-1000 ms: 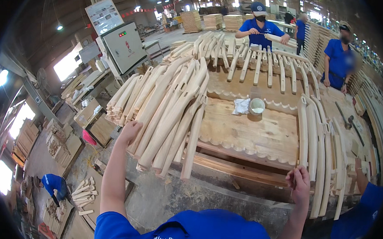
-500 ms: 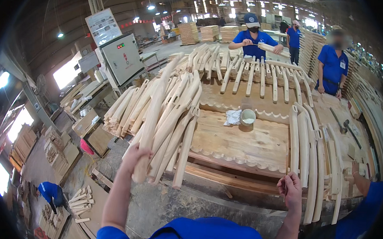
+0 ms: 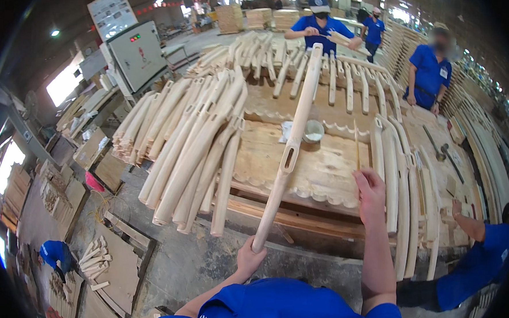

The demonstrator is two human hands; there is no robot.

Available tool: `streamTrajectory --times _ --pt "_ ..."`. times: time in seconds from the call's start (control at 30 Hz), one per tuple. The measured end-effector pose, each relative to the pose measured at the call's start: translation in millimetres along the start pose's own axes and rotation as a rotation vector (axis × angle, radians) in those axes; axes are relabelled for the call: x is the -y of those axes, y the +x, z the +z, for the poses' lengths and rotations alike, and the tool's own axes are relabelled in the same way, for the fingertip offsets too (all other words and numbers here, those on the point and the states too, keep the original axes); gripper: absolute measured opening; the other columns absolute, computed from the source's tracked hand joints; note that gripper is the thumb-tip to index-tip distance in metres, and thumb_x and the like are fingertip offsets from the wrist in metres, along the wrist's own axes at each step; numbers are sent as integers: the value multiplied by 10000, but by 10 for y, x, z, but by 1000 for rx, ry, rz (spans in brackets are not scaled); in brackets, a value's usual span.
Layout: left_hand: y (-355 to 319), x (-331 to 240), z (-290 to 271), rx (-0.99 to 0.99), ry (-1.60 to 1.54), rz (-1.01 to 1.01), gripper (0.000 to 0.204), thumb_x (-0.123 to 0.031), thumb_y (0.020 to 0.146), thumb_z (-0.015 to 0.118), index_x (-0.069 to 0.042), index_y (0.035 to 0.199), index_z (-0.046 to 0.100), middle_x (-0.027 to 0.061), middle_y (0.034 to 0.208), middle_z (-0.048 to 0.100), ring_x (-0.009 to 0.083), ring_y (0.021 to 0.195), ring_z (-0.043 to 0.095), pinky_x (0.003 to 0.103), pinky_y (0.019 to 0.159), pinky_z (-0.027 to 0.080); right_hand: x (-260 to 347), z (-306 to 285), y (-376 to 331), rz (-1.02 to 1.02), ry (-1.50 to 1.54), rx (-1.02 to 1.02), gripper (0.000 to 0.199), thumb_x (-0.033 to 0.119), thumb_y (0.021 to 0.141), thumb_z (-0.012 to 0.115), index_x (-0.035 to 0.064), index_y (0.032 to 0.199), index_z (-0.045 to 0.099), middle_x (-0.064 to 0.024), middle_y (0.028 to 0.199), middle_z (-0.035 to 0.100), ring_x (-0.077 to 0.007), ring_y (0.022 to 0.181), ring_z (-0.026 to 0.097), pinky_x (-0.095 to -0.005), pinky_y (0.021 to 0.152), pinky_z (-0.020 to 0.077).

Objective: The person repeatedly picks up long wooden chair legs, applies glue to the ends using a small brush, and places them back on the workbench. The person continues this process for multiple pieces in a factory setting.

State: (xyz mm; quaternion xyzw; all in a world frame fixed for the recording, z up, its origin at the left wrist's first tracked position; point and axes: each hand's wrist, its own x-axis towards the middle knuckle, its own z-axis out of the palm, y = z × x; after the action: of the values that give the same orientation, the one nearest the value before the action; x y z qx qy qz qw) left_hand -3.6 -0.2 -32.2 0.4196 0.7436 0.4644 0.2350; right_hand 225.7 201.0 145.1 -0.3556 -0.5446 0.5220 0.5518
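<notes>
My left hand (image 3: 250, 256) is clamped on the lower end of a long wooden chair leg (image 3: 292, 144), which slants up and away from it over the counter (image 3: 323, 168). My right hand (image 3: 370, 188) rests open beyond it, beside the curved legs (image 3: 403, 184); a stacked pile of legs (image 3: 192, 138) lies left of both hands

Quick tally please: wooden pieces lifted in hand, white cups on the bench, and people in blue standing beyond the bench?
long wooden piece raised in the left hand: 1
white cup on the bench: 1
people in blue standing beyond the bench: 3
Total: 5
</notes>
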Motion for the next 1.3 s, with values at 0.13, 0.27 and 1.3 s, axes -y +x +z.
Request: streamTrajectory --times 0.13,0.27,1.3 --pt "-97 8 58 12 76 -183 477 -231 694 638 -109 1141 522 170 924 632 344 895 612 396 760 467 54 348 152 -45 140 116 83 113 915 504 37 924 472 -32 764 552 -60 472 463 -192 380 335" --pt "-160 162 168 54 42 -240 531 -222 704 625 -111 1198 466 188 954 617 365 893 603 411 764 462 -2 729 383 -27 61 212 119 134 941 446 18 963 434 -83 784 549 -100 523 548 -218 438 442" --pt "-260 -200 -108 433 -371 -314 638 -115 809 588 -63 1324 215 99 857 488 147 607 525 283 509 463 -529 1627 928 66 -413 431 151 133 907 459 -4 856 424 -123 679 589 -179 494 605 -323 461 496"
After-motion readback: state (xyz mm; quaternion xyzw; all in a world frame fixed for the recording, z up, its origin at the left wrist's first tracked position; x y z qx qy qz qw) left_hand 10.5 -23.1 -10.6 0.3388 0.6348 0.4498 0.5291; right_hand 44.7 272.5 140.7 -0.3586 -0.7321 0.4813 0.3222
